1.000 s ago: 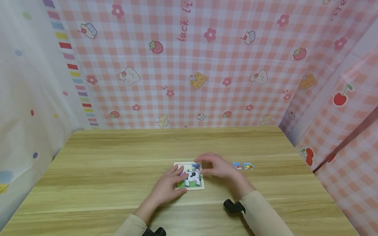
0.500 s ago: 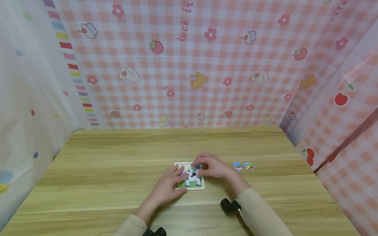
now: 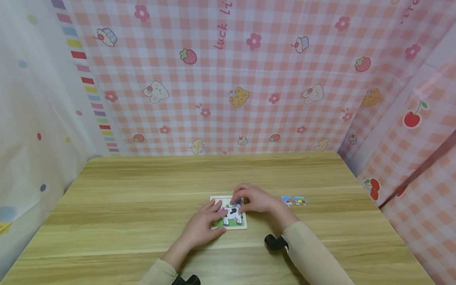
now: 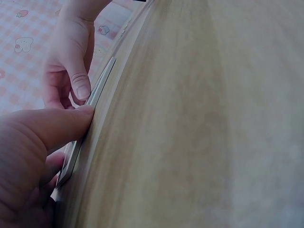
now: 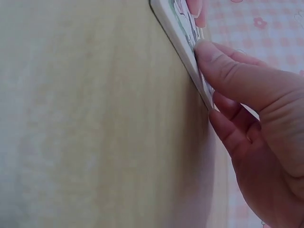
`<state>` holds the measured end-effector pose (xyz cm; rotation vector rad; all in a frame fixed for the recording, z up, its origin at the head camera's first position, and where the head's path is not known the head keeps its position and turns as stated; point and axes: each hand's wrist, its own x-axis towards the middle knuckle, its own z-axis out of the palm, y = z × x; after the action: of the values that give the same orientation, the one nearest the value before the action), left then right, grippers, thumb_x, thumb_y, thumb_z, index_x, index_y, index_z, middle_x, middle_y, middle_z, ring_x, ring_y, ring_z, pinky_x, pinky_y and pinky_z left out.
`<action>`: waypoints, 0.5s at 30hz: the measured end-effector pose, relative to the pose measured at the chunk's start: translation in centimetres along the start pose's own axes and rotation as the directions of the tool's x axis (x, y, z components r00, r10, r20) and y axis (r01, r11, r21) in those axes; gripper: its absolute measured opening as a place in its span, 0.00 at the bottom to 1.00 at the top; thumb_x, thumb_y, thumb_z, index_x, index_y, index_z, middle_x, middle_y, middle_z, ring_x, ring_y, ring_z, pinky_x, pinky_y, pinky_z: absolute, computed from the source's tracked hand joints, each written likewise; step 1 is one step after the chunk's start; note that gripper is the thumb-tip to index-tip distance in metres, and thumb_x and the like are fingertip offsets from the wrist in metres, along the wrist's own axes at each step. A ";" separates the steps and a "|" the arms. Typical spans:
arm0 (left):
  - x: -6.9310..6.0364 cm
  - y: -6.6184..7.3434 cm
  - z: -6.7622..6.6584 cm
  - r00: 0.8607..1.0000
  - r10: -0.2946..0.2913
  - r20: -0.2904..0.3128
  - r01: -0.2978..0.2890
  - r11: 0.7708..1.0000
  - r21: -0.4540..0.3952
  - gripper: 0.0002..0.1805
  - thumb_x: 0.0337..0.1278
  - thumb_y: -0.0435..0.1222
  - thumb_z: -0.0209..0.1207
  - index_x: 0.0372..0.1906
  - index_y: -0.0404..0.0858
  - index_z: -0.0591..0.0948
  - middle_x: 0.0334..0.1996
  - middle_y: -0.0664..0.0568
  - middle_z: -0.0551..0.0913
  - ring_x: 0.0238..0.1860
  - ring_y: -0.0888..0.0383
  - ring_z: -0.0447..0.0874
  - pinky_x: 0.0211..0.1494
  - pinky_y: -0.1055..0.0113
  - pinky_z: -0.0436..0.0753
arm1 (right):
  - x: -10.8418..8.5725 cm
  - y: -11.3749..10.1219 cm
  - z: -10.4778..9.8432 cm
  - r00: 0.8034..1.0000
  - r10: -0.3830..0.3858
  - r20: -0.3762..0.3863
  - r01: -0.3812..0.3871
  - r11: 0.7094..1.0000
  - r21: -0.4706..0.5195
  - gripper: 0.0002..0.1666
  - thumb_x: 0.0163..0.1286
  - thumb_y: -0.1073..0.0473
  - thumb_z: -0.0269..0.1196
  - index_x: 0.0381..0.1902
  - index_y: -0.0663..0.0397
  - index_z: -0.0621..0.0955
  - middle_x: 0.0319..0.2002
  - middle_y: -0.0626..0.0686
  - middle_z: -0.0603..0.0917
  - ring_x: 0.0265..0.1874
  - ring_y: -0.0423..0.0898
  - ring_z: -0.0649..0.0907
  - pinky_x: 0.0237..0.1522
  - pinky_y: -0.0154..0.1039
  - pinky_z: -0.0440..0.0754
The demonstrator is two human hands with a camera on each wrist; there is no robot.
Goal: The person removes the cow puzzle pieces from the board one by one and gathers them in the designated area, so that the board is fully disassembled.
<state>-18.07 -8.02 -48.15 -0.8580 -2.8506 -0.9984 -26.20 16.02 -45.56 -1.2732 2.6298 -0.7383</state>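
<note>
A small square puzzle board [image 3: 244, 227] with a pale frame and a cow picture lies on the table. My left hand [image 3: 201, 223] rests spread over its left side, with the thumb along the near edge. At the upper right corner, my right hand [image 3: 253, 199] has curled thumb and index finger about a blue puzzle piece [image 3: 236, 202], mostly hidden beneath the fingers. In the right wrist view, the right thumb [image 5: 228, 69] touches the board face and other fingers are by its edge. The left thumb [image 4: 66, 124] lies on the board's rim in the left wrist view.
Two loose puzzle pieces lie to the right of the right hand: one blue with a white shape [image 3: 286, 201], one with yellow and red [image 3: 301, 201]. The wooden table [image 3: 135, 213] ends at a pink checked curtain [image 3: 221, 114] behind.
My right hand has moved left, its fingertips now over the board's upper right corner, with little movement in the last half second. The left hand and the board stay where they were.
</note>
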 end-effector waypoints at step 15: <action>0.1 -0.2 0.2 1.000 -0.009 -0.001 0.009 1.000 0.004 0.28 0.56 0.43 0.68 0.62 0.42 0.80 0.71 0.42 0.68 0.74 0.39 0.58 0.71 0.38 0.62 | 0.8 0.2 0.2 0.998 0.055 0.018 -0.055 0.998 -0.024 0.08 0.62 0.59 0.71 0.39 0.44 0.84 0.50 0.47 0.79 0.53 0.47 0.76 0.61 0.47 0.74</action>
<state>-18.21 -7.98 -48.38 -0.8442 -2.8575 -0.9930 -26.80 15.44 -45.77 -1.2024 2.6541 -0.6858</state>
